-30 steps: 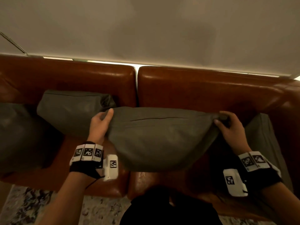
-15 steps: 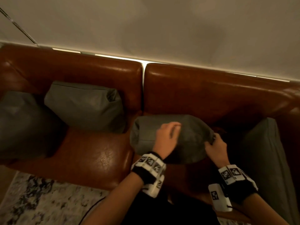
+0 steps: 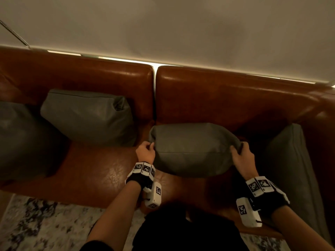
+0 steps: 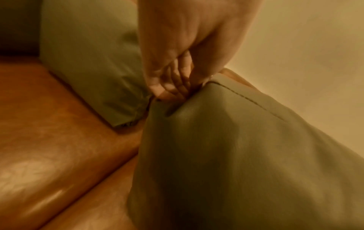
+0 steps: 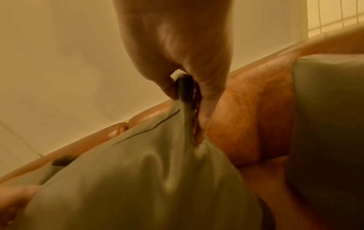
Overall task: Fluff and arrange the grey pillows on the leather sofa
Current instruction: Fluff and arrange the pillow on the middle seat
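A grey pillow [image 3: 194, 149] sits on the right seat of the brown leather sofa [image 3: 226, 98], stretched between my two hands. My left hand [image 3: 146, 152] grips its left corner, the fingers curled into the fabric [image 4: 173, 87]. The right corner is pinched by my right hand [image 3: 241, 155], the grey cloth bunched between thumb and fingers [image 5: 185, 91]. A second grey pillow [image 3: 87, 115] leans on the left backrest. At the far left lies a third [image 3: 21, 142]. Another one [image 3: 291, 169] stands against the right armrest.
A patterned rug [image 3: 36, 225] covers the floor in front of the sofa. A pale wall [image 3: 181, 29] rises behind the backrest. Bare leather seat [image 3: 101, 171] shows between the left pillows and the held one.
The left hand left the top of the pillow and now grips its left corner. The pillow has spread wider between both hands and sits slightly nearer the front.
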Demonstrator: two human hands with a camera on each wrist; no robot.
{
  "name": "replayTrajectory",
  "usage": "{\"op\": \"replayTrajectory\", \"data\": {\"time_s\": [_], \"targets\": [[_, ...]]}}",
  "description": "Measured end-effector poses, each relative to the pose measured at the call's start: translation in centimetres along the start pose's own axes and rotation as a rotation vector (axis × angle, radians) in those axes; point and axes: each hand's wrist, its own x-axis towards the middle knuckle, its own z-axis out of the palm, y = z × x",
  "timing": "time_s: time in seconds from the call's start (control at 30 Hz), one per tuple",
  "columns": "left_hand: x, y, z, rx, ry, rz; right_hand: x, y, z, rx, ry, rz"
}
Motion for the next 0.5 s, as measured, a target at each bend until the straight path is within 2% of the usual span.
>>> {"op": "replayTrajectory", "data": {"time_s": [0.07,0.1,0.2,0.23,0.33,0.4,0.5], "targets": [[1.1,-0.6,-1.4,-0.118,-0.001,-0.038,0.8,0.7,-1.1,0.058,0.018,0.011],[1.6,-1.1,-2.2,-0.270,-0.032,-0.090,1.2,1.1,-1.7,0.171,0.022,0.061],[1.6,-1.4,-3.2,-0.730,-0.306,-0.275,2.5,2.5,-3.3,0.477,0.009,0.235],[1.3,-0.9,-3.1,-0.777,-0.338,-0.312,2.8,2.7,-3.5,0.481,0.013,0.241],[1.0,-0.2,-2.6,-0.738,-0.261,-0.404,3.3,3.0,-3.4,0.384,-0.014,0.185],[0.8,-0.2,-2.6,-0.657,-0.230,-0.355,3.4,3.2,-3.2,0.313,-0.024,0.148],[-0.3,-0.5,-3.4,-0.282,-0.147,-0.009,2.8,3.2,-3.1,0.291,-0.042,0.089]]}}
